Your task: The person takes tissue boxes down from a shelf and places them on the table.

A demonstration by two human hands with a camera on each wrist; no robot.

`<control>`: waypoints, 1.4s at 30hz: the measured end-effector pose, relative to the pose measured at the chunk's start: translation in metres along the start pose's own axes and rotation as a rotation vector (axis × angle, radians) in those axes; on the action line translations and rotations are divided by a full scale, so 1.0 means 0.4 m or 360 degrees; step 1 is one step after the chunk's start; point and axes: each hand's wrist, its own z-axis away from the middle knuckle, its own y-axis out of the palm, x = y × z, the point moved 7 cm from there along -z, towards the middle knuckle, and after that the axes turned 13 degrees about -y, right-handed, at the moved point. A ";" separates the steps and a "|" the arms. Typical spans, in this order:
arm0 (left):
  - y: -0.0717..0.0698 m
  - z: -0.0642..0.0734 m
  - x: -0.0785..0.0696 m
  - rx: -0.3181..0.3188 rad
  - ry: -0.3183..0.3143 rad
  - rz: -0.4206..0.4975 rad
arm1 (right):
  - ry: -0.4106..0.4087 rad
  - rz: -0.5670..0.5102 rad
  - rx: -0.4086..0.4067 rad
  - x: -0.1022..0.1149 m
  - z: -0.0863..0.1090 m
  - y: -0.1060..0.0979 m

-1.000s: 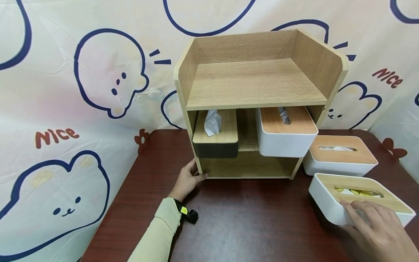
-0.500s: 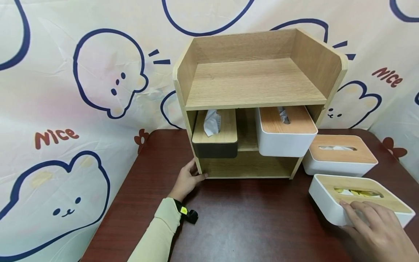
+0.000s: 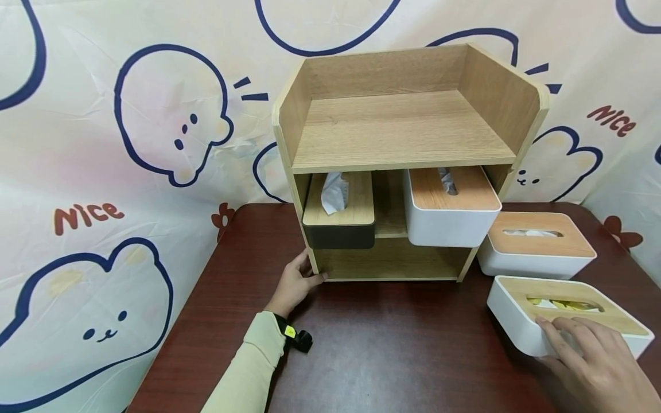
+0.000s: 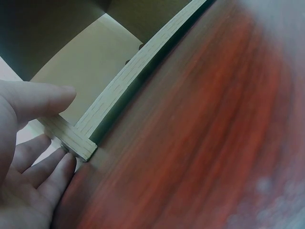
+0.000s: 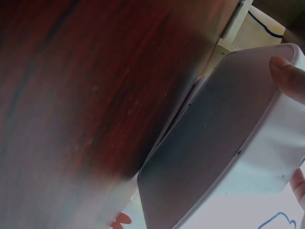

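Note:
At the wooden shelf unit (image 3: 392,129), my left hand (image 3: 293,287) grips the lower left corner, thumb (image 4: 47,99) on the inner side and fingers (image 4: 59,179) outside the panel. My right hand (image 3: 594,355) holds a white tissue box (image 3: 527,327) with a pale wooden lid at the lower right; yellow and white tissue shows in its slot. In the right wrist view its grey underside (image 5: 205,133) faces the camera, so it looks raised off the table. A thumb and part of a finger show at its sides there.
On the shelf's middle level sit a black tissue box (image 3: 339,235) at left and a white one (image 3: 451,226) at right, both jutting forward. Another white tissue box (image 3: 537,261) stands on the dark red table (image 3: 403,355), right of the shelf. A patterned cloth (image 3: 129,195) hangs behind.
The tissue box in my right hand has sunk very slightly at its far edge. My left hand and the shelf unit look unchanged.

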 end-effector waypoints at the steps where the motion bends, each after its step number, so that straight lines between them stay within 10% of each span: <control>1: 0.000 0.000 0.000 0.0000 0.0002 -0.0003 | -0.0001 0.0001 -0.0010 0.001 0.000 0.000; 42: 0.000 0.001 0.002 0.0003 -0.0006 -0.0007 | 0.0004 -0.0026 0.0087 0.006 -0.007 0.041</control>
